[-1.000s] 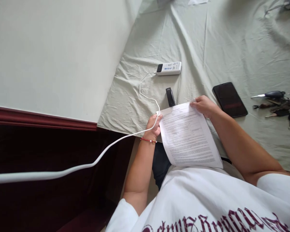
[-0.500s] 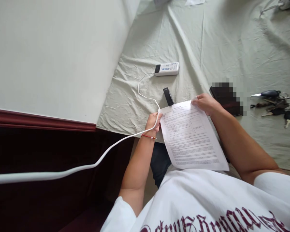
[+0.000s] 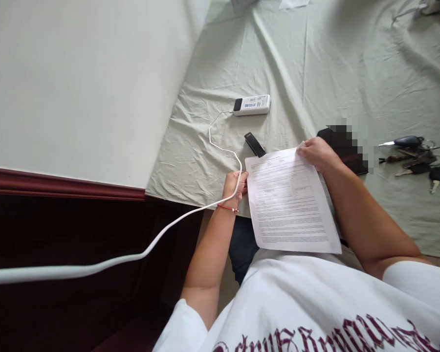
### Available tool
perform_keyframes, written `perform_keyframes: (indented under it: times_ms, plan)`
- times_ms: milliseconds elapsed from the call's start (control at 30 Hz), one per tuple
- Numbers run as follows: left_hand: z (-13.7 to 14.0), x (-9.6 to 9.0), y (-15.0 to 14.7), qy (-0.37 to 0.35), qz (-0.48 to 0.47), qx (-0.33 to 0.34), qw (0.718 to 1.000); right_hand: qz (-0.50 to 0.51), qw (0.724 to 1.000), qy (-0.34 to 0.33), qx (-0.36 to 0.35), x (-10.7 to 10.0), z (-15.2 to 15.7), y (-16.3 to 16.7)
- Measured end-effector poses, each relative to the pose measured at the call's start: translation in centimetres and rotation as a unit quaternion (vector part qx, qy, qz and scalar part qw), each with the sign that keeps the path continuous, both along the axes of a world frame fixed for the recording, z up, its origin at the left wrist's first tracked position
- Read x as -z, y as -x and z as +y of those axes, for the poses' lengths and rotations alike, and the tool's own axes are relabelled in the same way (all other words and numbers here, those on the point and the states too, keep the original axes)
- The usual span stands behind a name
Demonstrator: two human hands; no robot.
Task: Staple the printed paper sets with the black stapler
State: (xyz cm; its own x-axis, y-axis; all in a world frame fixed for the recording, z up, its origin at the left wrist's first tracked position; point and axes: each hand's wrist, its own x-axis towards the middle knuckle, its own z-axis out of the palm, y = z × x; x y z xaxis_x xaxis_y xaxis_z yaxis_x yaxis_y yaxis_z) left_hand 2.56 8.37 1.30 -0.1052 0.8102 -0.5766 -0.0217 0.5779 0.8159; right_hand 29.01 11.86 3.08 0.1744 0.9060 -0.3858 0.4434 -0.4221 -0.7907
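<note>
A printed paper sheet (image 3: pixel 289 203) is held over my lap at the edge of a bed covered in a pale green sheet (image 3: pixel 315 63). My left hand (image 3: pixel 234 188) grips the paper's left edge, with a white cable (image 3: pixel 176 220) running across it. My right hand (image 3: pixel 317 154) pinches the paper's top right corner. A small black device (image 3: pixel 254 143) lies on the bed just beyond the paper's top edge.
A white power bank (image 3: pixel 252 104) with the cable plugged in lies farther out on the bed. A dark phone (image 3: pixel 346 146) sits right of my right hand, and a bunch of keys (image 3: pixel 416 156) farther right. A pale wall with dark red trim (image 3: pixel 58 183) stands at left.
The paper has turned slightly and its top edge has moved up and right, with my right hand rising toward the phone. My left hand has stayed in place.
</note>
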Motion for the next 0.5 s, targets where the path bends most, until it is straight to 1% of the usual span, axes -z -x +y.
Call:
perform_keyframes:
  times_ms: [100,167,233,400,500]
  plan:
    - [-0.4,0.1,-0.3,-0.037,0.032,0.013,0.999,-0.061,0.998,-0.012,-0.014,-0.1,0.1,0.1]
    - [-0.5,0.2,-0.4,-0.066,0.063,0.015,0.996,-0.091,0.995,-0.031,-0.029,0.0,0.1,0.2]
    - [-0.7,0.2,-0.4,-0.08,0.089,0.021,0.993,-0.111,0.992,-0.039,-0.045,-0.1,0.1,0.3]
    - [-1.2,-0.1,0.0,-0.091,0.12,0.031,0.988,-0.105,0.992,0.002,-0.073,-0.2,0.0,0.7]
    - [-1.3,-0.2,0.2,-0.082,0.139,0.036,0.986,-0.134,0.987,0.006,-0.085,0.0,0.1,0.9]
